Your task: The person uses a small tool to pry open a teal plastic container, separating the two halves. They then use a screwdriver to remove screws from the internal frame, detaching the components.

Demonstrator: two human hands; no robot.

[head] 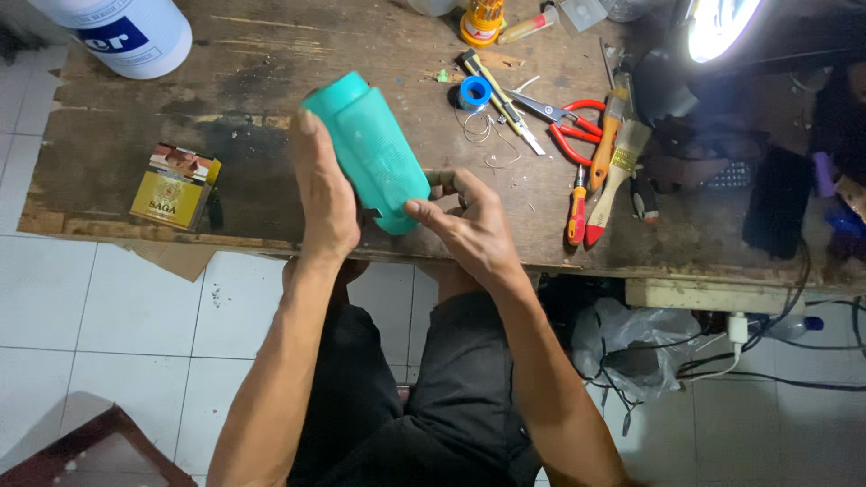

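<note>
Nearest: person's lap in dark shorts, both forearms reaching up to the near edge of the table (126, 194).

Left hand (323, 194) is wrapped round the side of a teal plastic casing (370, 149), thumb up along its edge, fingers hidden behind it. It's gripping firmly, holding the casing tilted, rounded cap end up-left, open notched end down-right, just above the table edge. Right hand (469, 225) sits at that lower end, fingers curled in, tips touching the casing rim; looks like it pinches a small dark bit, but can't tell what.

To do this well, imo: keep left grip steady w/ casing low over the table so nothing dropped rolls off to the floor; right fingertips work the notch gently, plastic rim prob flexes and could crack if forced.

Further in, counts:
- 1 yellow-and-red small box (174, 187), left, near table edge
- 1 blue solder spool (474, 92) w/ loose wire beside it
- 1 black-yellow utility knife (498, 97)
- 1 red-handled pliers (570, 122)
- 2 paint brushes (618, 167), lying side by side
- 1 red-orange screwdriver (576, 209), just beside the brushes

Far edge: 1 white tub w/ blue label (126, 32) top left, 1 bright ring lamp (722, 25) top right, 1 orange-yellow screwdriver-bit set (481, 20).
</note>
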